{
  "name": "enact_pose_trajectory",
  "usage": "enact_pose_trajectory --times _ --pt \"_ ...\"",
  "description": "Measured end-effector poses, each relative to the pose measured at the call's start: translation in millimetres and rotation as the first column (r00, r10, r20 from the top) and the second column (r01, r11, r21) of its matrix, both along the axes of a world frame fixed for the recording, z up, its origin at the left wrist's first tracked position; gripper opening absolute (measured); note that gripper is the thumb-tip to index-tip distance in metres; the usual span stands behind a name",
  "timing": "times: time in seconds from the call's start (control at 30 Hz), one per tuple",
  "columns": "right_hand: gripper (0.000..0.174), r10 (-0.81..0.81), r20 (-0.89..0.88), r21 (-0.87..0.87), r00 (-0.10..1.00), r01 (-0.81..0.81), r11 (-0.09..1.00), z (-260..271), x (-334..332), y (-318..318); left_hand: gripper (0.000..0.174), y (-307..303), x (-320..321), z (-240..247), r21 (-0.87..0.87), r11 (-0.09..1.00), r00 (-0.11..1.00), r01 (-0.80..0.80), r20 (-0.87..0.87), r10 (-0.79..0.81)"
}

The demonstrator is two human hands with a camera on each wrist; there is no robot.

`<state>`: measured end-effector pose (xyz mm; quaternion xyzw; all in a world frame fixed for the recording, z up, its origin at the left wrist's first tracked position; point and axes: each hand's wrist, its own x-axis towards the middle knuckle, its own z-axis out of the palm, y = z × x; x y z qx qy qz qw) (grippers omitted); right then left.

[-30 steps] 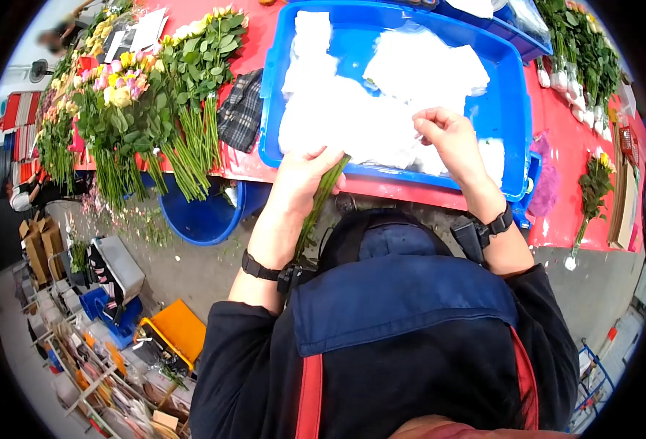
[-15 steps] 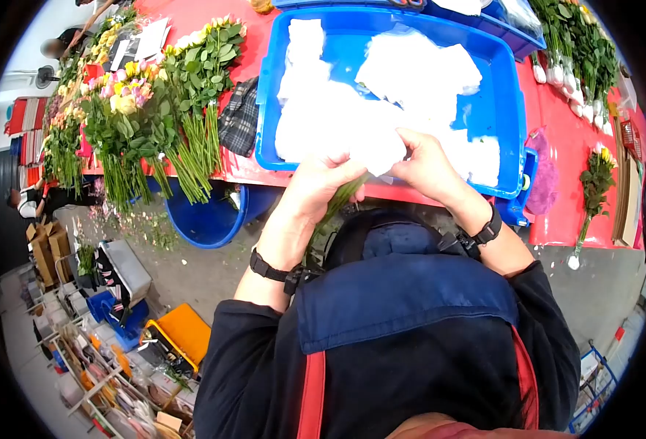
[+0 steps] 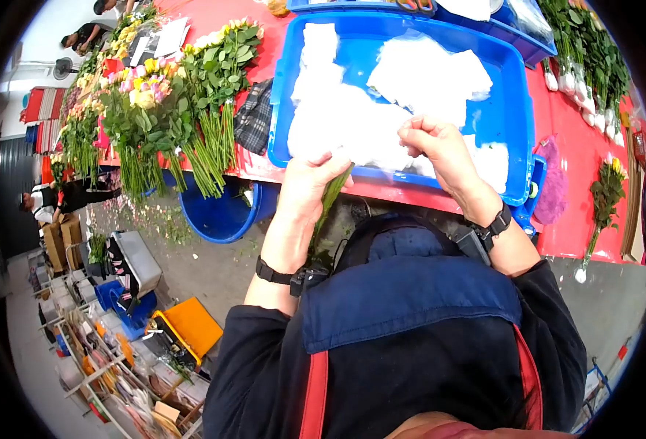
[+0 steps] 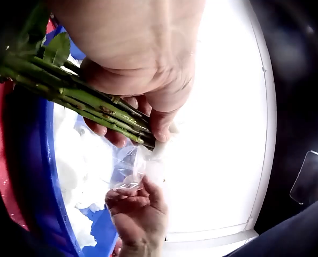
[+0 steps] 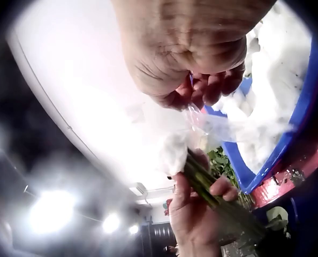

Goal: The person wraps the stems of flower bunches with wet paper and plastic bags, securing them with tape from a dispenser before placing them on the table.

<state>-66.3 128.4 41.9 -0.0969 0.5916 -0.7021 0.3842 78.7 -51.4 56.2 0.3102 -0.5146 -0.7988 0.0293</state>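
Observation:
The left hand [image 3: 305,186] grips a bundle of green stems [image 3: 328,201], its fingers curled round them near the cut ends in the left wrist view. White wet-looking material [image 5: 175,152] covers the stem ends in the right wrist view. The right hand [image 3: 443,157] pinches a piece of clear plastic film [image 4: 128,167] between thumb and fingers, just beyond the stem ends. Both hands are over the near edge of a blue tray [image 3: 517,110] holding white padding [image 3: 345,124].
Bunches of roses [image 3: 143,95] lie at the left of the red table [image 3: 561,175], beside a checked cloth [image 3: 255,118]. A blue bin [image 3: 217,216] stands below. More wrapped flowers [image 3: 586,66] and a single bunch [image 3: 607,194] lie at the right. People are at the far left.
The right hand came in to the white material at the left hand, then moved back to the right and now holds clear film. The left hand keeps its grip on the stems.

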Motion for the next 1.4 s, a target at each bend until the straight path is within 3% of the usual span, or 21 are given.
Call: enact_pose_trajectory --times 0.03,0.13,0.2,0.27,0.33,0.37,0.4,0.47,0.5,0.63,0.77,0.87,0.9,0.93,1.0,1.03,1.17,1.27,1.3,1.33,1.4 --pt "0.009 0.018 0.007 -0.019 1.000 -0.018 1.000 0 -1 -3 0.015 3 0 -1 -0.051 0.999 1.000 -0.018 0.022 0.019" --pt "0.008 0.055 -0.340 -0.011 0.939 -0.062 0.998 8 12 -18 0.027 11 0 -5 -0.216 0.975 0.994 -0.046 0.083 0.065" --pt "0.009 0.070 -0.529 0.012 0.846 -0.075 0.997 12 23 -30 0.035 15 -1 -23 -0.517 0.855 0.992 -0.038 0.084 0.095" --pt "0.008 0.031 -0.597 -0.018 0.802 -0.052 0.998 24 32 -41 0.038 20 1 -30 -0.577 0.811 0.995 -0.097 -0.049 0.084" --pt "0.005 0.024 -0.851 -0.081 0.525 -0.175 0.981 23 35 -52 0.036 20 4 -31 -0.662 0.742 0.992 -0.110 -0.121 0.039" --pt "0.006 0.082 -0.930 -0.001 0.359 -0.224 0.975 28 38 -55 0.031 15 6 -33 -0.732 0.668 0.988 -0.133 -0.151 0.031" --pt "0.006 0.135 -0.974 0.086 0.180 -0.256 0.963 32 43 -57 0.029 9 8 -34 -0.716 0.693 0.996 -0.085 -0.083 0.037" --pt "0.007 0.147 -0.974 0.109 0.169 -0.216 0.970 30 50 -56 0.026 -12 10 -27 -0.669 0.743 0.998 0.006 0.055 0.041" --pt "0.007 0.153 -0.975 0.120 0.162 -0.197 0.973 28 51 -57 0.027 -25 9 -6 -0.439 0.894 0.989 0.087 0.142 -0.027" --pt "0.006 0.075 -0.908 0.026 0.412 -0.123 0.992 0 56 -65 0.036 -69 26 3 0.099 0.990 0.974 0.101 -0.212 -0.078" --pt "0.012 0.179 -0.664 -0.119 0.726 -0.339 0.933 -10 89 -90 0.028 -82 24 -12 0.113 0.994 0.978 0.012 -0.209 0.011" --pt "0.028 0.369 -0.200 0.135 0.908 -0.347 0.928 -15 105 -108 0.025 -93 26 -18 0.079 0.997 0.990 -0.011 -0.141 0.022" --pt "0.044 0.473 -0.262 0.213 0.841 -0.428 0.879 -32 115 -115 0.031 -101 27 -23 0.155 0.986 0.987 0.062 -0.157 -0.038" --pt "0.040 0.570 -0.242 0.149 0.785 -0.550 0.822 -46 126 -121 0.032 -101 26 -27 0.167 0.985 0.989 0.053 -0.148 -0.028" --pt "0.037 0.603 -0.096 0.218 0.792 -0.575 0.789 -60 142 -132 0.035 -94 22 -23 0.191 0.981 0.992 0.035 -0.128 -0.011" --pt "0.034 0.562 -0.155 0.164 0.813 -0.539 0.826 -67 147 -134 0.037 -93 25 -14 0.135 0.990 0.999 0.037 -0.043 -0.032" --pt "0.034 0.381 -0.260 0.079 0.887 -0.374 0.924 -68 143 -133 0.034 -91 53 -33 -0.104 0.964 0.960 0.244 -0.118 -0.255" --pt "0.039 0.510 -0.550 0.267 0.661 -0.439 0.858 -56 139 -116 0.023 -79 56 -46 -0.392 0.900 0.971 0.194 -0.055 -0.233" --pt "0.043 0.669 -0.529 0.368 0.522 -0.570 0.735 -46 127 -104 0.022 -73 54 -39 -0.323 0.927 0.977 0.191 -0.034 -0.213" --pt "0.042 0.910 -0.262 0.644 0.322 -0.644 0.413 3 106 -96 0.021 -66 52 -27 -0.253 0.950 0.981 0.184 -0.008 -0.193" --pt "0.044 0.721 -0.107 0.572 0.685 -0.550 0.608 39 84 -64 0.018 -53 46 -19 -0.217 0.956 0.980 0.195 0.012 -0.197"
